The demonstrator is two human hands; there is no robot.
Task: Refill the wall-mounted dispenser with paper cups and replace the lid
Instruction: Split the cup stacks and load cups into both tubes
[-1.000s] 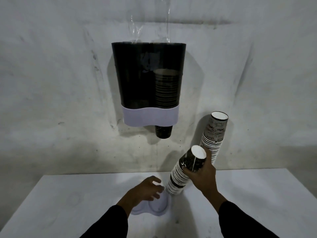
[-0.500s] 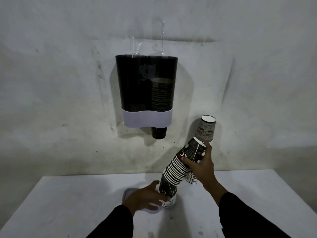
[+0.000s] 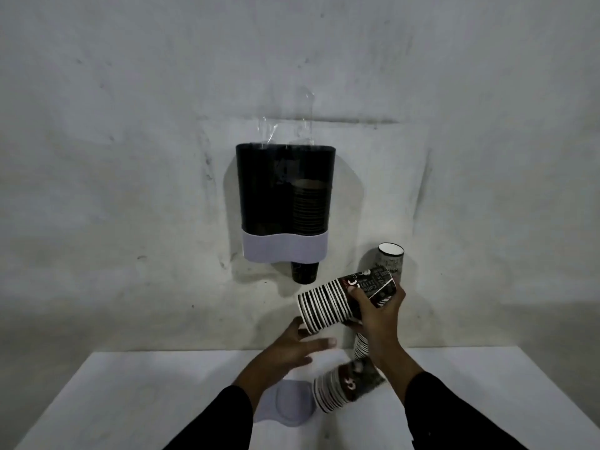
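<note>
The dark wall-mounted dispenser (image 3: pixel 285 196) has a lavender base band and no lid on top. Its right column holds cups, and one cup (image 3: pixel 304 271) pokes out below; the left column looks empty. My right hand (image 3: pixel 378 316) grips a stack of patterned paper cups (image 3: pixel 337 303) tilted almost level, below and right of the dispenser. My left hand (image 3: pixel 292 349) is spread under the stack's rim end, thumb at its edge. A shorter cup stack (image 3: pixel 344 389) lies blurred on its side on the table. The lavender lid (image 3: pixel 285 405) rests flat beside it.
A tall cup stack (image 3: pixel 390 258) leans against the wall behind my right hand. The white table (image 3: pixel 130 401) runs along the stained grey wall. Clear tape strips hang above the dispenser's top.
My right hand has lifted the stack and tipped it toward level. Its lower cups have come off and lie on the table. My left hand rose from the lid to the stack's end.
</note>
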